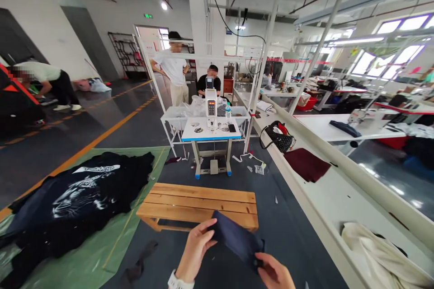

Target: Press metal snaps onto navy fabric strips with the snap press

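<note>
A folded piece of dark navy fabric (235, 237) is stretched between my two hands, low in the view and just in front of a slatted wooden bench (200, 199). My left hand (200, 244), with a white band at the wrist, pinches the fabric's upper left corner between thumb and fingers. At the lower right end, my right hand (273, 271) grips the fabric's edge. What the piece is exactly, I cannot make out.
Dark printed garments (91, 198) lie on a green sheet (113, 253) at left. Beyond the bench stands a small machine (210, 104) on a white table (217, 134), with people nearby. At right, a long white trough (318, 198) holds maroon fabric (307, 164) and a black bag (280, 135).
</note>
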Demonstrator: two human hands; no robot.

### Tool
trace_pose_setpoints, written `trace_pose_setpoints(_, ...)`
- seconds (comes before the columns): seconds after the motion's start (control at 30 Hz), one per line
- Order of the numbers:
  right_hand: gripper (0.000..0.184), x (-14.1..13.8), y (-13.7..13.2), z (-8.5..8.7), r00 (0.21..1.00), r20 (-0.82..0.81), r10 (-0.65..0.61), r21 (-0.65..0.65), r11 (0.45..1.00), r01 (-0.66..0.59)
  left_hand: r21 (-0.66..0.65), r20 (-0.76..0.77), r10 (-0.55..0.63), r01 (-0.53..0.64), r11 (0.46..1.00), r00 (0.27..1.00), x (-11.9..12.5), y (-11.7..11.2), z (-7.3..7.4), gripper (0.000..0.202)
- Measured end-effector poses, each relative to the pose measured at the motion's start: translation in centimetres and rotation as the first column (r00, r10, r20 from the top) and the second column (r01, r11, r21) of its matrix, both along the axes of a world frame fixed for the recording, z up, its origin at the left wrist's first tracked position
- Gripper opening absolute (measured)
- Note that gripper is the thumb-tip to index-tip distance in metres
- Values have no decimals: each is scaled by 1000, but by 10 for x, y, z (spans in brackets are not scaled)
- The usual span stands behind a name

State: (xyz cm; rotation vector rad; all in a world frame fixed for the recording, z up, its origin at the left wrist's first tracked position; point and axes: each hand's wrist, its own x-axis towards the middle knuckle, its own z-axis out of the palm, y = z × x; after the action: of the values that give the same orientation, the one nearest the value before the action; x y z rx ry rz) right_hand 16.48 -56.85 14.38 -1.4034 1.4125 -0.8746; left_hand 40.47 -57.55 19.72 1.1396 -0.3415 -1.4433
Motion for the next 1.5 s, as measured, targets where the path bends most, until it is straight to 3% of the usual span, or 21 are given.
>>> trace_pose_setpoints(0.1, 38, 26, -5, -16, 981, -62, 182, 44, 983, -179, 38, 7, 103, -103, 994, 995, 25, 10, -11, 41)
trace_pose_setpoints(0.2, 38, 33, 0, -21, 963, -92, 253, 98, 965, -244, 58, 8, 119, -119, 991, 993, 28, 22, -15, 41)
trace_pose_setpoints(0.33, 33, 26, -7, -8, 970, -100, 220, 88, 973, -212, 42, 51, 123, -125, 991, 991, 19, 28, 1, 42)
trace_pose_setpoints(0.5, 41, 21, -32, 8, 988, -5, 154, 96, 984, -153, 35, 158, 152, -159, 987, 976, 12, 30, 13, 45)
trace_pose_setpoints(0.67, 19, 26, -63, 17, 977, -124, 176, 32, 984, -173, 13, 138, 77, -79, 997, 988, 11, 12, 13, 50)
trace_pose_setpoints(0.73, 11, 21, -82, 17, 962, -157, 222, 29, 975, -220, -14, 178, 29, -27, 1000, 984, 6, -7, 13, 53)
trace_pose_setpoints(0.8, 9, 4, -107, 13, 959, -137, 249, -15, 967, -253, -20, 311, -16, 23, 1000, 950, -5, -36, 11, 51)
trace_pose_setpoints(0.97, 22, -83, -190, 0, 980, -90, 180, -106, 976, -189, 83, 687, -204, 204, 975, 697, -69, -143, 2, 32)
trace_pose_setpoints(1.03, 30, -121, -223, 3, 990, -96, 102, -116, 987, -113, 14, 762, -162, 234, 972, 627, -102, -189, 10, 32)
trace_pose_setpoints(1.13, 34, -158, -261, 16, 994, -103, 23, -169, 985, -40, -122, 854, -53, 299, 946, 517, -143, -243, 33, 26)
trace_pose_setpoints(1.27, 30, -169, -287, 24, 975, -191, 117, -107, 984, -140, -98, 884, -78, 345, 933, 461, -174, -284, 57, 29)
trace_pose_setpoints(1.5, 20, -171, -322, 8, 909, -229, 349, 117, 937, -330, -57, 911, -119, 406, 912, 396, -194, -330, 65, 26)
